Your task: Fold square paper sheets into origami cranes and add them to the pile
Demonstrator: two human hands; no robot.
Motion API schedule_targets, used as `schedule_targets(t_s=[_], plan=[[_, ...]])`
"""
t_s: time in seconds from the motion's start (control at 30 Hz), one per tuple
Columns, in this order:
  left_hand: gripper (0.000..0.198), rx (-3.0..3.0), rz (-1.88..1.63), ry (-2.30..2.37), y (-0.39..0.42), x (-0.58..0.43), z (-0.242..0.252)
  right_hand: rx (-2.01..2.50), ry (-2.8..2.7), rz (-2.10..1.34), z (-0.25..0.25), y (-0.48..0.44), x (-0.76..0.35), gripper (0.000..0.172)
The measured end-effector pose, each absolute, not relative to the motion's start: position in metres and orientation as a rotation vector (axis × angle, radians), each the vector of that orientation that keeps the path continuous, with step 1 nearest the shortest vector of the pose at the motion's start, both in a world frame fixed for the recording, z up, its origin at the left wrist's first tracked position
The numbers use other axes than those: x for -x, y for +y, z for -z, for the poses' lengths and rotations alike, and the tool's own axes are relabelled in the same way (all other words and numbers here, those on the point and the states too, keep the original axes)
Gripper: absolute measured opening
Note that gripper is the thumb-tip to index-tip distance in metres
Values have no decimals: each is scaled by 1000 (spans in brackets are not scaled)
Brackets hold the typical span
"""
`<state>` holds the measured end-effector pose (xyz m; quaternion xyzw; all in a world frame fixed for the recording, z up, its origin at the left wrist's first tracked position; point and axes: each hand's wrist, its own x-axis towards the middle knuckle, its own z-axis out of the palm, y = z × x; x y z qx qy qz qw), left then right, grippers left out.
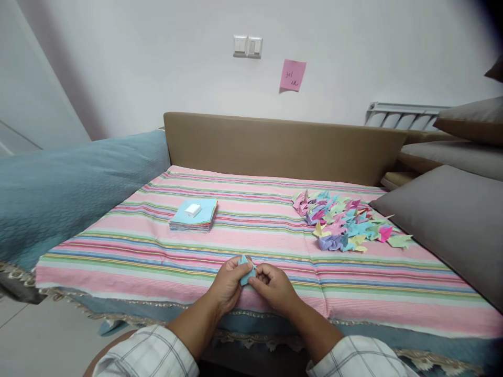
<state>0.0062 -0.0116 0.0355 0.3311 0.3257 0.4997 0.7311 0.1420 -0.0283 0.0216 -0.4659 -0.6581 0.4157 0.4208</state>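
A small folded piece of light blue paper (246, 276) is held between my two hands, above the front part of the striped cloth. My left hand (230, 283) pinches its left side, thumb on top. From the right, my right hand (275, 285) grips its edge between thumb and fingers. The fingers hide part of the paper. To the far left of my hands lies a stack of square coloured paper (192, 219) with a light blue sheet on top. A small white block (193, 210) rests on that sheet.
Many folded paper cranes (346, 220) in several colours lie heaped at the right. Grey cushions (448, 209) are piled beyond them. A pink-striped cloth (251, 188) covers the seat, with a brown backrest (283, 146) behind and a blue-covered armrest (86, 173) at left.
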Motion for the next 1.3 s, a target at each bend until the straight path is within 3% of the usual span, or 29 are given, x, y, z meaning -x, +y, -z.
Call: schedule_targets(t_s=[0.77,0.97,1.3], plan=[[29,-786,-1113,716,-10,-5,-35,1180,-1640,-1061,-20,-30,-141,18],[50,-730,-1014,745,-11,-2,-39,1057,-1371,-1155,-24,-22,-150,27],[44,-711,-1066,841,-8,-4,-38,1047,-1216,-1259,-27,-18,-153,36]])
